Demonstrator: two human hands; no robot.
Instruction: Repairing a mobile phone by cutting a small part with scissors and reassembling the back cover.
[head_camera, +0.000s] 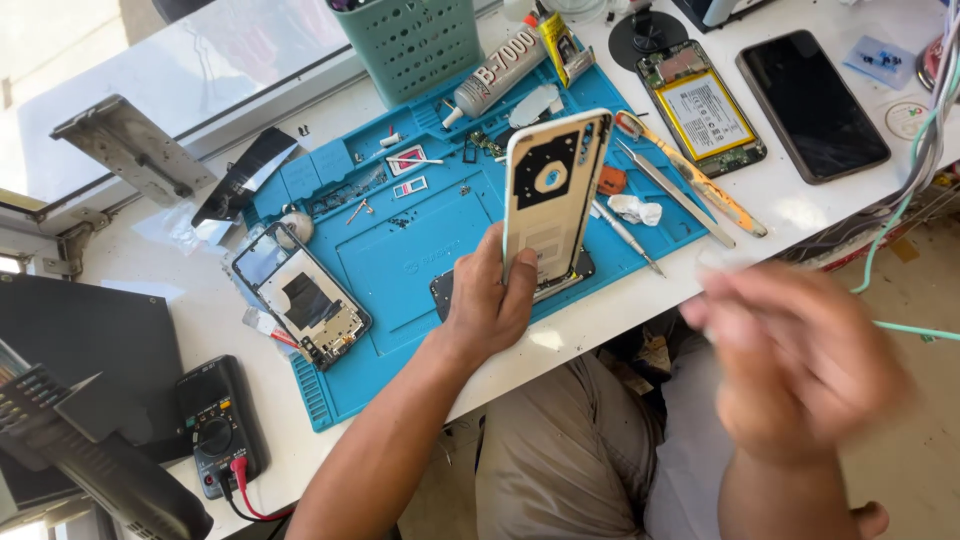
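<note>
Head view: right hand (800, 365) nearest, blurred off the worktop's front edge, fingers unreadable. Left hand (492, 300) clamps back cover (553, 190) upright over blue mat (400, 270), near its front edge. Cover off; open phone (305, 300) on mat's left, board with battery (700, 110) at far edge, unassembled.

Bright daylight floods the scene from the window side at the upper left, washing the white bench top (800, 210) almost to glare and laying small sunlit patches along its front edge. The blue mat (420, 270) and the parts on it are sharp and evenly lit, with short soft shadows, while the right hand (800, 360) is smeared by heavy motion blur, its fingers indistinct. The dark gear at the lower left sits in shade, and straight edges bow slightly toward the corners.
</note>
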